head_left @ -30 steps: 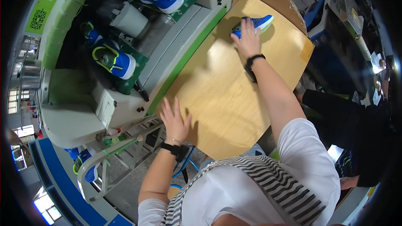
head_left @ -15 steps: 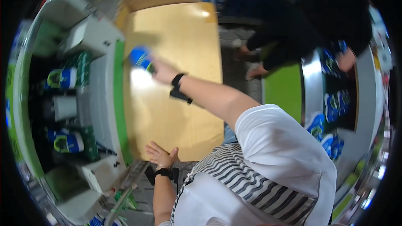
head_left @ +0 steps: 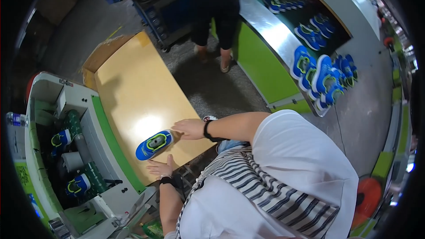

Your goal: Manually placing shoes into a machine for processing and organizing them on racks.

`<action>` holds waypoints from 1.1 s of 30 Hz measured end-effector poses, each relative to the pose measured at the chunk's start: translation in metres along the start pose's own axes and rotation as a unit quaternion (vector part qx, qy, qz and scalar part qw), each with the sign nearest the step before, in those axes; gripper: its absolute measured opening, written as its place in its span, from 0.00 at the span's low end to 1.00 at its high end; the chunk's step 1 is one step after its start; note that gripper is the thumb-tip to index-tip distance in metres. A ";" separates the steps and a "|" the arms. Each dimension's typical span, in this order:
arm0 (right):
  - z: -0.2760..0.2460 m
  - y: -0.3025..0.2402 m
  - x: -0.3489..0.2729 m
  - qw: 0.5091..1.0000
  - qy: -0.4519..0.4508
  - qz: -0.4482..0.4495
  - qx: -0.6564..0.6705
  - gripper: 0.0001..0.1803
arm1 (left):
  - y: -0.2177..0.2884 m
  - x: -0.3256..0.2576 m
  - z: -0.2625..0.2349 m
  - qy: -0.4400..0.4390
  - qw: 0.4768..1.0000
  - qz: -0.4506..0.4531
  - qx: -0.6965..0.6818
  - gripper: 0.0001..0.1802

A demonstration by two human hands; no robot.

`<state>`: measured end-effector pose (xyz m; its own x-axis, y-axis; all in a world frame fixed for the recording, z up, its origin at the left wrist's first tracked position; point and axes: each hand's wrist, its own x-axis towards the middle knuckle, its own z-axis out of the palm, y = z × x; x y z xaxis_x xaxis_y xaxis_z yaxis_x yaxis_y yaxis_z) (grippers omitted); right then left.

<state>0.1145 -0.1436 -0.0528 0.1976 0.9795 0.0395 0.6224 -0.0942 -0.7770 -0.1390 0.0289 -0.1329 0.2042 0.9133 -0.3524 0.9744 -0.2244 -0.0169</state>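
A blue shoe (head_left: 149, 148) with lime trim lies on the wooden tabletop (head_left: 137, 93), its opening facing up and its toe toward the lower left. My right hand (head_left: 189, 129) is at the shoe's heel end, fingers stretched out; whether they touch it I cannot tell. Below the shoe, near the table's front edge, my left hand (head_left: 162, 168) rests with fingers spread and nothing in it. Two more blue shoes, an upper one (head_left: 61, 139) and a lower one (head_left: 79, 185), sit inside the machine (head_left: 95, 139) left of the table.
A green-sided bench (head_left: 261, 71) stands to the right, with several blue shoes (head_left: 325, 77) along its metal edge. Beyond the table is another person (head_left: 214, 13) in dark clothes. A cardboard edge (head_left: 106, 53) rises at the table's far end.
My right hand has drawn back from the far left of the table; the shoe it held now lies close to me. My left hand stays near the front edge. The view has turned.
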 end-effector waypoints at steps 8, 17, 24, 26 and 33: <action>-0.019 0.046 -0.278 0.913 0.105 0.387 -0.079 0.23 | 0.014 0.015 -0.019 -0.040 0.997 0.010 0.059 0.74; 0.076 0.073 -0.529 0.688 0.161 0.706 -0.031 0.15 | 0.023 -0.003 -0.038 -0.018 0.998 0.016 0.057 0.71; 0.086 0.052 -0.546 0.717 0.089 0.689 0.058 0.19 | 0.037 0.004 -0.020 0.001 0.999 0.002 0.041 0.66; 0.060 0.051 -0.534 0.733 0.091 0.670 0.078 0.20 | 0.028 0.022 0.007 0.048 0.999 -0.020 0.009 0.62; -0.044 0.063 -0.543 0.513 0.679 0.524 0.022 0.25 | 0.035 -0.008 0.057 0.210 0.974 -0.078 0.024 0.46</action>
<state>0.0800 -0.6894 -0.0955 0.7709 -0.6359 -0.0362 -0.3767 -0.4093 -0.8310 -0.1124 -0.0056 -0.1845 0.0850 0.9937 0.0726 0.9931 -0.0786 -0.0867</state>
